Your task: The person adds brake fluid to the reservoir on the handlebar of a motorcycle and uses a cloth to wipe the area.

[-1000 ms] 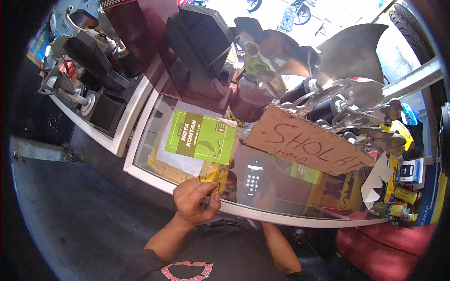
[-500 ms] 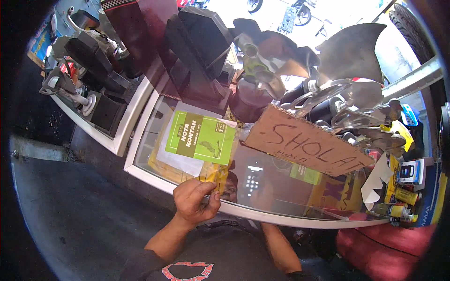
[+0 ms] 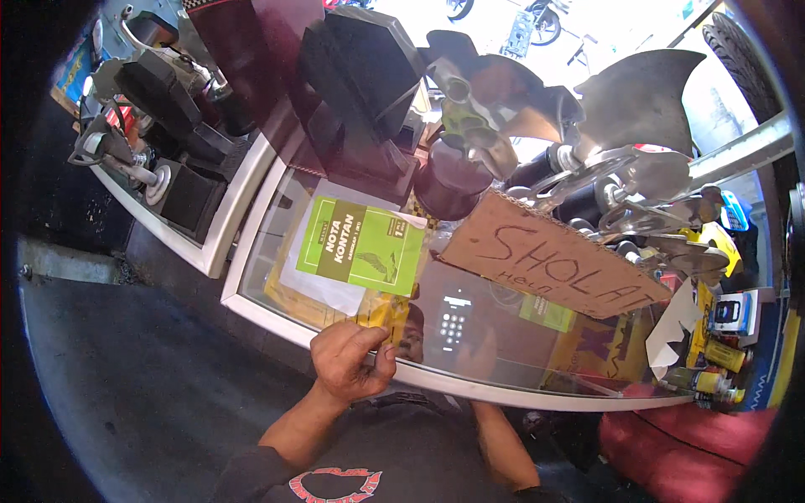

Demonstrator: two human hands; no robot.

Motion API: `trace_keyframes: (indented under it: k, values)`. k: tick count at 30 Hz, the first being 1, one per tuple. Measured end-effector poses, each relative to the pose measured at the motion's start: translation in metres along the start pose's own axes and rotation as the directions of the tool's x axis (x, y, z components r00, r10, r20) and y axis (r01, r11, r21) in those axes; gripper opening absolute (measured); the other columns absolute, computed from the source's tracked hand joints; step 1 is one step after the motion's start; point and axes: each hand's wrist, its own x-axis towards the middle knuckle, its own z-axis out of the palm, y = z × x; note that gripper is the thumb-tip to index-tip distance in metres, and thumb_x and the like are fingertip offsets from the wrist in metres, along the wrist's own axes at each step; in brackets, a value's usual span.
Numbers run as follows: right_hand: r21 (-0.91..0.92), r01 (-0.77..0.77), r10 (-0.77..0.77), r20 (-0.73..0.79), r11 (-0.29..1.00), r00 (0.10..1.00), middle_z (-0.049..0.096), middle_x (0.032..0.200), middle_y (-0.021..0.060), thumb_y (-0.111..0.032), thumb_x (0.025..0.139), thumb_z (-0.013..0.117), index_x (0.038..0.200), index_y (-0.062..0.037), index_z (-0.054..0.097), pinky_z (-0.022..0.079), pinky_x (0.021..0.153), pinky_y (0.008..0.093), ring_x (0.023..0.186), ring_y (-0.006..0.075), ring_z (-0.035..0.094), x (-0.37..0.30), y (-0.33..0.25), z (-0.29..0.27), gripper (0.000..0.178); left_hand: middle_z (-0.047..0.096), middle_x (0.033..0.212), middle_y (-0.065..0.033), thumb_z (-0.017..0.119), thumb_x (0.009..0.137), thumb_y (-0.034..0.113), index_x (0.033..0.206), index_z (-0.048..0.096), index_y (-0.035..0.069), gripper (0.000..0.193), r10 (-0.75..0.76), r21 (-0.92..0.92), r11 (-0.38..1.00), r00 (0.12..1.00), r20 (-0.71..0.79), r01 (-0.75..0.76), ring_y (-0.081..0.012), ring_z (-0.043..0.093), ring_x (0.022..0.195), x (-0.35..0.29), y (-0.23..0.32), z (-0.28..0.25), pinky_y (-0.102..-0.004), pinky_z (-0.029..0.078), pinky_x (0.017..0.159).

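My left hand is at the front rim of a glass-topped display counter. Its fingers are curled in, the thumb up beside the index finger, and nothing shows between them. My right forearm reaches up to the counter's front edge, where the hand is hidden. Beyond my left hand lies a green receipt book, on top of white paper. A lit keypad screen reflection shows in the glass to the right. Behind it, a brown cardboard sign with handwriting leans on the counter.
Behind the receipt book stand a dark angular block and shiny metal parts. Small bottles and a boxed item crowd the right end. A red rounded thing is below there. A second counter stands left.
The view has shifted very slightly. My left hand keeps its place and curl at the counter rim; nothing on the counter has been moved.
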Motion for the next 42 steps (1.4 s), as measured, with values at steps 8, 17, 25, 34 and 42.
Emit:
trace_keyframes:
  k: [8,17,25,34,42]
  values:
    - [-0.019,-0.032,0.034,0.101,0.999,0.994,0.055,0.127,0.0285,-0.006,0.075,0.058,0.129,0.0053,0.052,0.037,0.107,0.05,0.121,0.044,0.051,0.005,0.001,-0.001,0.055,0.059,0.062,-0.0091,0.069,0.075,0.009,0.087,0.066,0.001,0.014,0.012,-0.012,1.0,1.0,0.006,-0.012,-0.0244,0.057,0.05,0.002,0.0,0.0,-0.0344,0.044,0.049]
    - [-0.006,0.002,-0.001,0.083,1.0,0.997,0.056,0.126,0.0285,-0.006,0.076,0.058,0.129,0.0053,0.052,0.037,0.107,0.05,0.121,0.0439,0.052,0.005,-0.008,0.006,0.055,0.06,0.062,-0.0095,0.068,0.077,0.01,0.087,0.067,0.0,0.013,0.005,-0.009,1.0,1.0,0.022,-0.005,-0.0243,0.057,0.05,0.001,0.0,-0.003,-0.0337,0.044,0.05]
    - [0.017,-0.035,0.034,0.037,0.999,0.999,0.056,0.125,0.0285,-0.007,0.076,0.058,0.129,0.0053,0.052,0.037,0.107,0.0499,0.12,0.0438,0.052,0.005,-0.001,0.0,0.055,0.058,0.061,-0.0085,0.07,0.076,0.009,0.087,0.067,0.0,0.015,0.025,-0.028,0.999,1.0,0.014,-0.025,-0.0237,0.055,0.049,0.002,-0.001,-0.002,-0.0341,0.043,0.048]
    - [0.064,-0.061,0.062,-0.006,0.996,0.998,0.056,0.124,0.0284,-0.007,0.076,0.058,0.129,0.0052,0.052,0.038,0.106,0.0498,0.119,0.0436,0.052,0.009,0.001,-0.002,0.054,0.057,0.061,-0.0082,0.071,0.074,0.008,0.087,0.066,0.0,0.016,0.032,-0.038,0.999,0.999,0.003,-0.032,-0.0236,0.054,0.048,0.001,-0.002,-0.002,-0.0343,0.042,0.046]
    - [0.149,-0.123,0.137,-0.084,0.981,0.987,0.056,0.124,0.0284,-0.007,0.076,0.058,0.129,0.0052,0.051,0.038,0.106,0.0498,0.119,0.0435,0.052,0.009,0.006,-0.003,0.054,0.058,0.06,-0.0082,0.069,0.076,0.009,0.085,0.067,0.0,0.013,0.03,-0.033,0.999,1.0,0.004,-0.029,-0.023,0.054,0.048,0.001,-0.002,-0.001,-0.0336,0.042,0.048]
